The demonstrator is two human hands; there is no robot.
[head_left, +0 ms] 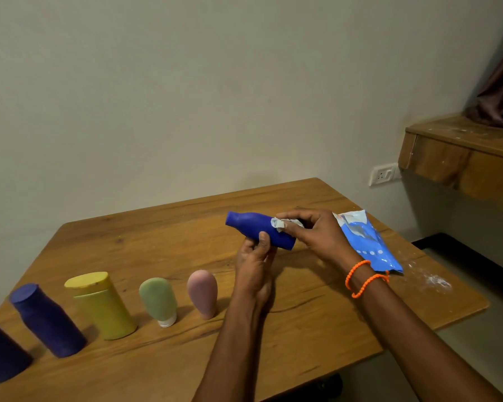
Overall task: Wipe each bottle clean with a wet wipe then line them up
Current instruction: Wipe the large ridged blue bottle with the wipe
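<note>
My left hand (254, 264) grips a blue bottle (253, 227) from below, holding it on its side above the wooden table (273, 338), neck pointing left. My right hand (314, 233) pinches a crumpled white wet wipe (279, 224) against the bottle's upper side near its base. Along the table's front left stand several bottles in a row: a dark purple one (0, 352) at the frame edge, another purple one (45, 320), a yellow one (102, 306), a green tube (159, 300) on its white cap, and a pink one (203, 293).
A blue and white wet wipe pack (369, 245) lies on the table behind my right wrist. White powder (434, 281) is scattered near the table's right edge. A wooden ledge (462, 161) and a wall socket (385, 174) are at the right.
</note>
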